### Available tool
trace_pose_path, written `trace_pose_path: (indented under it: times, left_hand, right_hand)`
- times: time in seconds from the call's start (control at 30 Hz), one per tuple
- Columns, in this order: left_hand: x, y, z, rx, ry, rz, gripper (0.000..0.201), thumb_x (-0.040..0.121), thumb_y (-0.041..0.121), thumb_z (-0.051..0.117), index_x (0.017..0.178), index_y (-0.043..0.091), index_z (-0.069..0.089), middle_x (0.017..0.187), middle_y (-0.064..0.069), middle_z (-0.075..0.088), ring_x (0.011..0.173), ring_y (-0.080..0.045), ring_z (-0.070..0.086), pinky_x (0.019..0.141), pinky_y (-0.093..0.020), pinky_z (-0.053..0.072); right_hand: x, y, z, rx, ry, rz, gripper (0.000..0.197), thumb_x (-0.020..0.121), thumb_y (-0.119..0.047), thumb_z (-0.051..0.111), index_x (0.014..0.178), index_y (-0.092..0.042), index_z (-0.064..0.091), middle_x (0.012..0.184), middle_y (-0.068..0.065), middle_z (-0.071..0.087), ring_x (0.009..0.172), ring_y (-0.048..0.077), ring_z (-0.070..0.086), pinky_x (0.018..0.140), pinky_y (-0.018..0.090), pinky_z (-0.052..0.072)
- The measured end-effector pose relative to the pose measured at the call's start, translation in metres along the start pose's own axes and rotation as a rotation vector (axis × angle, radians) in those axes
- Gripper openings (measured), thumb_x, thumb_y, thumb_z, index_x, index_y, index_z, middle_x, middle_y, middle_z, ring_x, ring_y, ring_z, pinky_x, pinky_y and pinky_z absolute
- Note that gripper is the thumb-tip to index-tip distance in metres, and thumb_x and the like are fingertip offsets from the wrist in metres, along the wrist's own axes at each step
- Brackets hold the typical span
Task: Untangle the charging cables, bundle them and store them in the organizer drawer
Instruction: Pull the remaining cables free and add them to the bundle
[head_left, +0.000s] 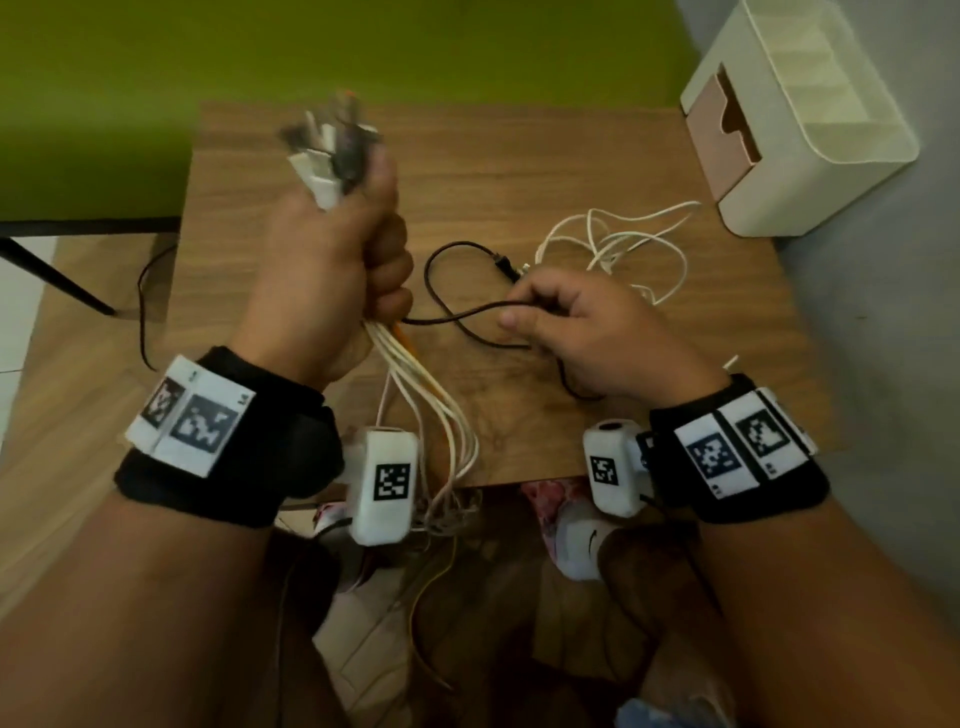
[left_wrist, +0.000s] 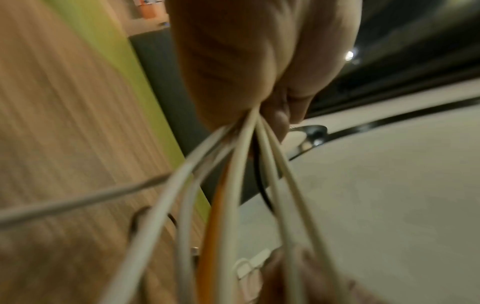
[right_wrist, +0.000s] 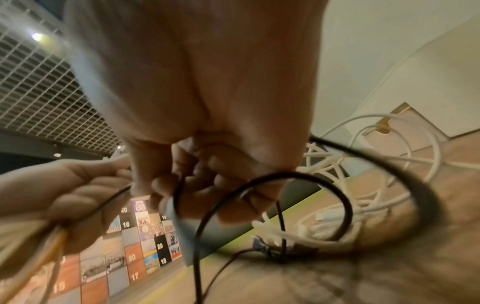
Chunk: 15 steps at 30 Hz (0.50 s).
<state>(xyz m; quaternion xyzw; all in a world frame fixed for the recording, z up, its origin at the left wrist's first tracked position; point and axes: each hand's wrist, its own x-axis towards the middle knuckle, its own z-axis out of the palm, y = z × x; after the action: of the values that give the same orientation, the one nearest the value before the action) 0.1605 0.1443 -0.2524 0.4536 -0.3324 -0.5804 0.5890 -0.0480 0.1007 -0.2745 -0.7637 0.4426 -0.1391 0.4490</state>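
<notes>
My left hand (head_left: 358, 260) is raised over the wooden table (head_left: 519, 156) and grips a bundle of cables (head_left: 415, 374), mostly white with one orange. Their plug ends (head_left: 332, 150) stick up, blurred, above the fist. The strands hang from the fist past the table's front edge; the left wrist view shows them (left_wrist: 241, 164) fanning out below the left hand (left_wrist: 246, 61). My right hand (head_left: 535, 317) pinches a black cable (head_left: 441, 270) that loops on the table and runs toward the left fist. The right wrist view shows the fingers (right_wrist: 207, 185) curled round this black cable (right_wrist: 311, 181).
A loose tangle of white cable (head_left: 623, 244) lies behind my right hand. A cream organizer (head_left: 810, 119) stands at the table's back right corner, its pinkish drawer (head_left: 727, 130) pulled partly out. A thin dark wire (head_left: 143, 312) hangs off the left edge.
</notes>
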Motion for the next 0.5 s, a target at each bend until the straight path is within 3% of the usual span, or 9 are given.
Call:
trace_pose_path:
  times: [0.07, 0.1, 0.23, 0.3, 0.37, 0.43, 0.5]
  left_hand:
    - [-0.002, -0.007, 0.004, 0.188, -0.005, -0.03, 0.017, 0.098, 0.022, 0.055, 0.084, 0.018, 0.045, 0.054, 0.008, 0.025, 0.043, -0.008, 0.019, 0.04, -0.02, 0.021]
    - [-0.003, -0.012, 0.008, 0.264, -0.014, -0.055, 0.011, 0.096, 0.019, 0.058, 0.09, 0.014, 0.05, 0.053, 0.009, 0.028, 0.042, -0.008, 0.022, 0.04, -0.02, 0.022]
    - [-0.006, -0.022, 0.017, 0.468, -0.154, -0.115, 0.015, 0.085, 0.024, 0.069, 0.073, 0.021, 0.061, 0.048, 0.012, 0.037, 0.04, -0.007, 0.028, 0.043, -0.022, 0.024]
    - [-0.007, -0.012, 0.016, 0.559, -0.199, -0.107, 0.015, 0.084, 0.022, 0.071, 0.073, 0.018, 0.063, 0.048, 0.009, 0.044, 0.04, -0.006, 0.031, 0.043, -0.021, 0.025]
    - [-0.009, 0.0, 0.009, 0.464, -0.151, -0.084, 0.013, 0.084, 0.016, 0.07, 0.076, 0.014, 0.059, 0.056, -0.004, 0.044, 0.041, -0.008, 0.028, 0.043, -0.022, 0.019]
    - [-0.007, 0.011, -0.004, 0.242, -0.082, -0.071, 0.011, 0.083, 0.014, 0.063, 0.075, 0.018, 0.057, 0.06, -0.007, 0.03, 0.039, -0.008, 0.022, 0.043, -0.023, 0.013]
    - [-0.003, 0.014, -0.018, 0.171, -0.054, -0.099, 0.02, 0.086, 0.016, 0.058, 0.067, 0.019, 0.054, 0.058, -0.005, 0.017, 0.037, -0.007, 0.018, 0.041, -0.02, 0.012]
  right_hand:
    - [0.0, -0.005, 0.0, 0.101, 0.127, -0.074, 0.01, 0.091, -0.027, 0.068, 0.088, -0.018, 0.07, 0.073, -0.008, 0.062, 0.068, 0.005, 0.057, 0.065, 0.026, 0.047]
    - [-0.001, -0.009, 0.001, 0.142, 0.176, -0.106, 0.007, 0.089, -0.023, 0.07, 0.089, -0.016, 0.071, 0.076, -0.006, 0.065, 0.071, 0.006, 0.059, 0.066, 0.026, 0.049]
    - [-0.002, -0.016, 0.003, 0.201, 0.293, -0.178, 0.006, 0.084, -0.013, 0.075, 0.088, -0.011, 0.071, 0.082, 0.009, 0.07, 0.078, 0.024, 0.067, 0.071, 0.043, 0.056]
    - [-0.005, -0.016, 0.0, 0.205, 0.297, -0.166, 0.006, 0.084, -0.017, 0.076, 0.086, -0.016, 0.07, 0.076, 0.004, 0.068, 0.069, 0.019, 0.063, 0.064, 0.039, 0.054]
    - [-0.009, -0.018, -0.005, 0.171, 0.237, -0.158, 0.006, 0.087, -0.024, 0.073, 0.084, -0.023, 0.068, 0.067, -0.005, 0.062, 0.059, 0.01, 0.056, 0.056, 0.031, 0.047]
    - [-0.01, -0.018, -0.008, 0.051, 0.147, -0.177, 0.012, 0.093, -0.029, 0.066, 0.087, -0.02, 0.069, 0.066, 0.004, 0.063, 0.056, 0.019, 0.057, 0.054, 0.038, 0.048]
    - [-0.009, -0.014, -0.01, -0.063, 0.132, -0.197, 0.017, 0.097, -0.029, 0.06, 0.09, -0.016, 0.069, 0.066, 0.01, 0.062, 0.059, 0.024, 0.058, 0.057, 0.04, 0.047]
